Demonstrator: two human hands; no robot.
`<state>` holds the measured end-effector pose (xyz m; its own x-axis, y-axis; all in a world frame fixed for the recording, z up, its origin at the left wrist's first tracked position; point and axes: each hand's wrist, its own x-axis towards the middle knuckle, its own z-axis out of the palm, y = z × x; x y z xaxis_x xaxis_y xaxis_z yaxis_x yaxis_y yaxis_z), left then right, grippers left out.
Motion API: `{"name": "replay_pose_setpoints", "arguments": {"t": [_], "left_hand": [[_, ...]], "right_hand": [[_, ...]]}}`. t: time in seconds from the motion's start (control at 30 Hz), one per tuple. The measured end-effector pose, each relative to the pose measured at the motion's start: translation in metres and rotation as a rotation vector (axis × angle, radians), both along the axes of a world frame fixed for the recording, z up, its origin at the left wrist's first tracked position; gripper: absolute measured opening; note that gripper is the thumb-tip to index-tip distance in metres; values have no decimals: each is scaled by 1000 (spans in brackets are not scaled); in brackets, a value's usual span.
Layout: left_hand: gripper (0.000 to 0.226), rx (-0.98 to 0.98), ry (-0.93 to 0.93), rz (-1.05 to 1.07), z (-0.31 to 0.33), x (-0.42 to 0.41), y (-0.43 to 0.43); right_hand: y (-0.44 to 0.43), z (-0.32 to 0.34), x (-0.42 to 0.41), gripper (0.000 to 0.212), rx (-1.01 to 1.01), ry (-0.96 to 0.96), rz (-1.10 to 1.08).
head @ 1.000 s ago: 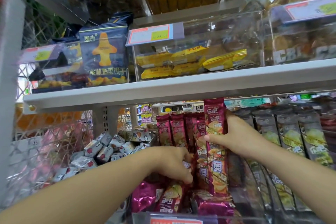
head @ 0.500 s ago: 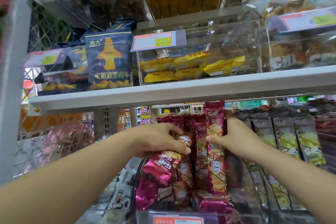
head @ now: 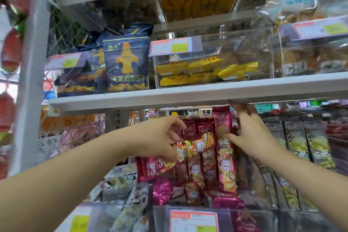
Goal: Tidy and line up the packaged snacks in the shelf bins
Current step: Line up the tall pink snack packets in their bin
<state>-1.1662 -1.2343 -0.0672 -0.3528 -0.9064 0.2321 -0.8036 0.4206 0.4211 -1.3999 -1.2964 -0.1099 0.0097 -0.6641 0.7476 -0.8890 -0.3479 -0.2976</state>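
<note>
The magenta snack pack [head: 169, 158], down in the clear bin [head: 282, 218] a second ago, is now lifted and tilted across the upright row [head: 209, 149], grasped by the left hand [head: 156, 141]. The right hand [head: 252, 135] has slid rightward, fingers spread against the tallest pack [head: 225, 149], opening a slot.

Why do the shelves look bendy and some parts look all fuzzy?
In the head view, the wide lens bows the white shelf edge and tilts the post. The red things hanging at the left and the right hand's fingers are smeared by blur, while the blue snack bag reads fairly sharp. Glare whitens the clear bin fronts.
</note>
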Motion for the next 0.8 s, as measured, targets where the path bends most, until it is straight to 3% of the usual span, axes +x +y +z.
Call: {"name": "replay_pose_setpoints", "arguments": {"t": [0.13,0.27,0.4,0.5,0.57,0.67,0.8], "left_hand": [[51,-361,-508,-8,3,-11,-2],[43,-763,-944,23,-1,-27,-6],[32,-995,-1128,33,-1,-28,-7],[25,-1093,-1095,56,-1,-25,-11],[26,-1040,-1095,130,-5,-27,-16],[42,-926,-1001,202,-14,-37,-26],[53,-1013,-801,162,-22,-47,-37]], "right_hand": [[10,2,2,45,-11,214,166],[13,-2,5,44,168,388,281],[13,-5,-2,38,214,340,278],[14,-6,-6,34,236,327,287],[14,-6,-6,34,255,326,293],[13,-7,-5,32,272,313,303],[13,-6,-3,24,285,322,319]]}}
